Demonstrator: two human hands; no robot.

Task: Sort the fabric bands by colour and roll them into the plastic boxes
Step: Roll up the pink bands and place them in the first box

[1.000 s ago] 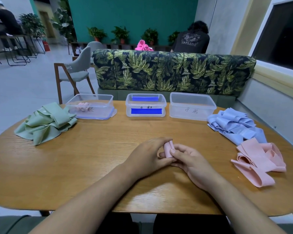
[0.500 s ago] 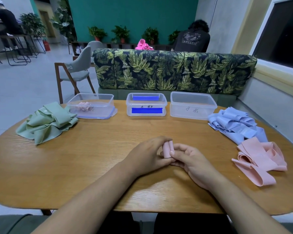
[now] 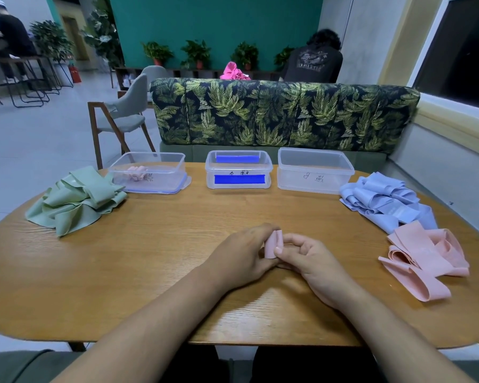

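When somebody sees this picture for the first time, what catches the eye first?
The left hand and right hand grip a small pink roll at the centre. A green heap lies far left, a blue heap and pink heap right.

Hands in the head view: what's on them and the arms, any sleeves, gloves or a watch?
Both bare. The left hand and right hand wear no gloves, and no ring shows. Both forearms are uncovered down to the frame's edge: no sleeve, watch or bracelet at either wrist.
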